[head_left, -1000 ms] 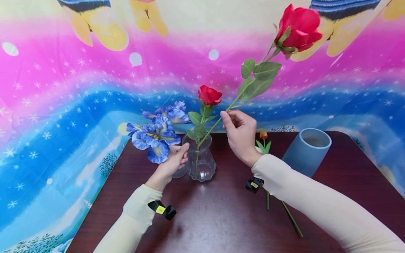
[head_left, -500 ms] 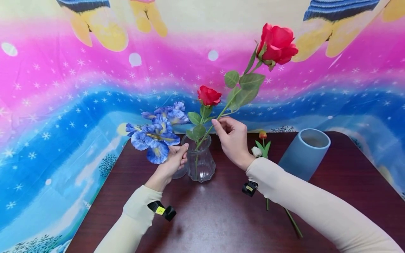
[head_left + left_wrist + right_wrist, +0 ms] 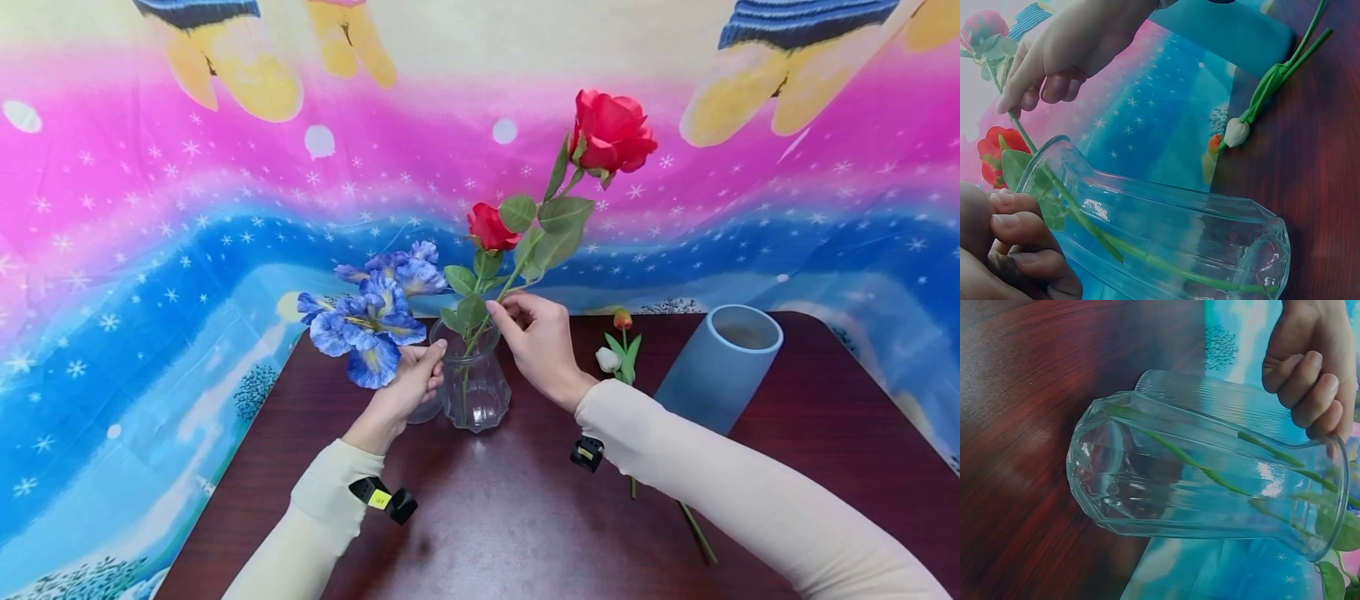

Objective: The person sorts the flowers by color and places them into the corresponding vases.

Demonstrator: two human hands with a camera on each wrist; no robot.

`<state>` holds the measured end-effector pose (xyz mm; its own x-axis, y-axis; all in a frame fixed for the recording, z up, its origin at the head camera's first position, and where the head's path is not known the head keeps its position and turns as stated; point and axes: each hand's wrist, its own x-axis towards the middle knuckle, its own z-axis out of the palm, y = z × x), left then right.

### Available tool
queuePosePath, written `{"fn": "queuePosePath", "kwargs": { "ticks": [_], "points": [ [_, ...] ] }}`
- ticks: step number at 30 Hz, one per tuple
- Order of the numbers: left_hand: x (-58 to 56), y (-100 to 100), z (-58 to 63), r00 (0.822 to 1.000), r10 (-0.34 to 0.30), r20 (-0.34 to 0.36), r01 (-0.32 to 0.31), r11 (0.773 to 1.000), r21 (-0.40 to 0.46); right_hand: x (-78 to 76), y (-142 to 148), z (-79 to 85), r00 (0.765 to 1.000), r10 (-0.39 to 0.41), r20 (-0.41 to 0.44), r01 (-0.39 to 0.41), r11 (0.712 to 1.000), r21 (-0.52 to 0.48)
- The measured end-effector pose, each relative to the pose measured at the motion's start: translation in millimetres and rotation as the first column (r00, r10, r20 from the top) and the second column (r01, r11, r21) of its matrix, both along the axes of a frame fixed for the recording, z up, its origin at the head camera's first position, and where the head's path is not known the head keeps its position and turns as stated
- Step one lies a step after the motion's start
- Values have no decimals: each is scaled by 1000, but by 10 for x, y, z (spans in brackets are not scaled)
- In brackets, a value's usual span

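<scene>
My right hand pinches the stem of a large red rose, which leans up to the right. In the left wrist view, this stem's cut end shows inside the clear glass vase, above the base. A smaller red rose stands in the same vase, its stem reaching the bottom. My left hand holds the vase by its rim, thumb at the edge and fingers curled beside the neck. Blue irises rise just behind the left hand; their stems are hidden.
A ribbed glass vessel stands close behind the vase. To the right, a blue-grey vase is partly covered by my right sleeve. A white tulip and an orange tulip lie on the dark wooden table. A patterned cloth hangs behind.
My right hand has moved left and down with the large rose, bringing its bloom lower and its stem deeper into the vase. The left hand has stayed at the rim.
</scene>
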<state>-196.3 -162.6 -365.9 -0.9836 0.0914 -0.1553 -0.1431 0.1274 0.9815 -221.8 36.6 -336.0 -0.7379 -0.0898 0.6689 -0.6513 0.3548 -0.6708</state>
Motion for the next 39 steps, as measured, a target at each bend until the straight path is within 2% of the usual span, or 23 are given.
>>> {"fn": "queuePosePath", "kwargs": {
  "ticks": [10, 23, 33, 39],
  "points": [
    [-13, 3, -11, 1000, 5, 1, -5, 1000, 7, 16, -39, -17, 999, -13, 47, 6, 991, 134],
    [-14, -1, -1, 1000, -5, 3, 5, 1000, 2, 16, -72, -9, 988, -81, 130, 38, 951, 305],
    [10, -12, -33, 997, -32, -77, 34, 999, 26, 18, -70, -1, 977, -90, 195, 11, 929, 371],
    [-6, 0, -20, 1000, -6, -16, 6, 1000, 18, 25, -60, -6, 968, -91, 232, -10, 915, 403]
  ]
}}
